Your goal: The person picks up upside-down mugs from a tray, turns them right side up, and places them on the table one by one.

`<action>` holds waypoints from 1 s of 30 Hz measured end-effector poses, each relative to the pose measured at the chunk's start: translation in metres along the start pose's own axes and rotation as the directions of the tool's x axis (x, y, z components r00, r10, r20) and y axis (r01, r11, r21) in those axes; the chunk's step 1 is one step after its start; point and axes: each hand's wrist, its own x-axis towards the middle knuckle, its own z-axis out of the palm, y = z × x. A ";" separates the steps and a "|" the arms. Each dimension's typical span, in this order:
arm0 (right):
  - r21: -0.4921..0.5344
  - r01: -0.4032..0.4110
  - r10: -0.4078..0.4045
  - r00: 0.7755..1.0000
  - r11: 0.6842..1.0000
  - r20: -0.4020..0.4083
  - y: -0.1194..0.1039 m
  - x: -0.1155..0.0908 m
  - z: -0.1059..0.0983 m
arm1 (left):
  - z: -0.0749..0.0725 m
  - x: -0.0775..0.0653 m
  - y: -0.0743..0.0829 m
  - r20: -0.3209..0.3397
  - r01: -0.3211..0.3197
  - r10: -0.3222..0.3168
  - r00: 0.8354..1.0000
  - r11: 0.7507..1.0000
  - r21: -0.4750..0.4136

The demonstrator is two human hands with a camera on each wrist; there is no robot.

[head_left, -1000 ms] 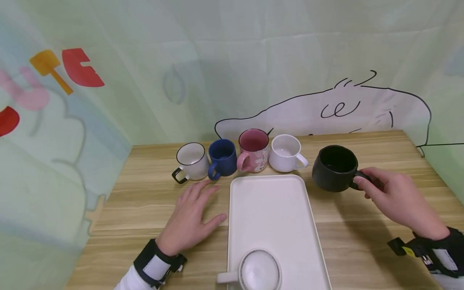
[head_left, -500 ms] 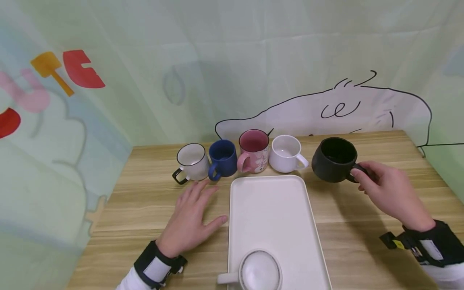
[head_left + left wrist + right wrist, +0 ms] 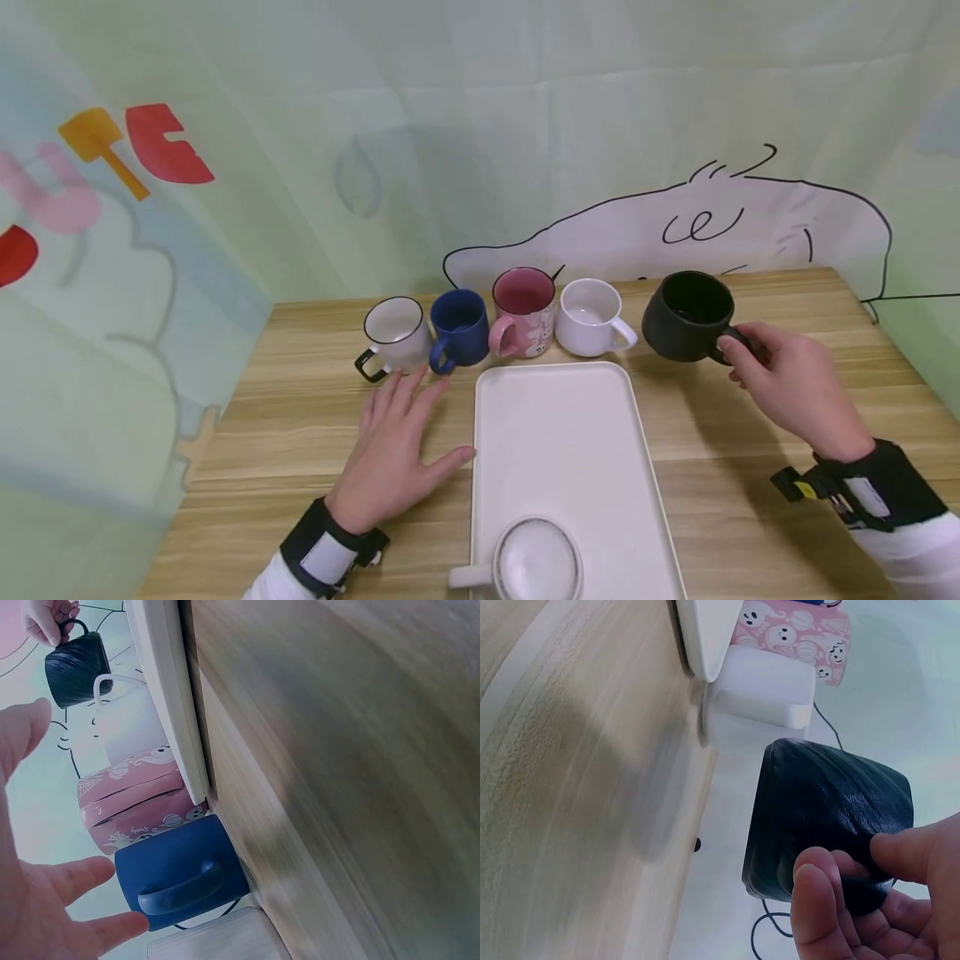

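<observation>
My right hand (image 3: pixel 787 379) pinches the handle of a black mug (image 3: pixel 686 317), which is upright; in the right wrist view the black mug (image 3: pixel 825 817) hangs above the table. Left of it a white cup (image 3: pixel 588 317), a pink mug (image 3: pixel 536 329) with white ghost pictures, a blue mug (image 3: pixel 468 337) and a white mug with a black rim (image 3: pixel 405 346) form a row at the back. My left hand (image 3: pixel 390 458), fingers spread, is just in front of the blue and black-rimmed mugs and holds nothing.
A white rectangular tray (image 3: pixel 562 433) lies between my hands. At its near end a white mug (image 3: pixel 536 558) is upside down, handle to the left. The wooden table (image 3: pixel 285 417) meets a printed cloth wall (image 3: pixel 375 167) at the back.
My right hand has moved the black mug a little away from me and slightly left, towards the back of the table. My left hand has hardly moved.
</observation>
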 end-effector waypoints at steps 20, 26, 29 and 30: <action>0.048 -0.060 0.058 0.997 0.997 0.042 0.011 0.024 0.030 | 0.001 0.000 0.000 0.028 0.061 -0.062 0.998 0.998 0.034; 0.059 -0.063 0.060 0.997 0.996 0.052 0.012 0.027 0.036 | 0.000 0.000 0.001 0.056 0.074 -0.076 0.996 0.997 0.030; 0.062 -0.071 0.067 0.996 0.996 0.059 0.013 0.027 0.038 | 0.000 0.000 0.001 0.053 0.072 -0.073 0.996 0.997 0.031; 0.064 -0.073 0.069 0.996 0.995 0.062 0.013 0.027 0.038 | 0.000 0.000 0.001 0.050 0.070 -0.071 0.996 0.997 0.029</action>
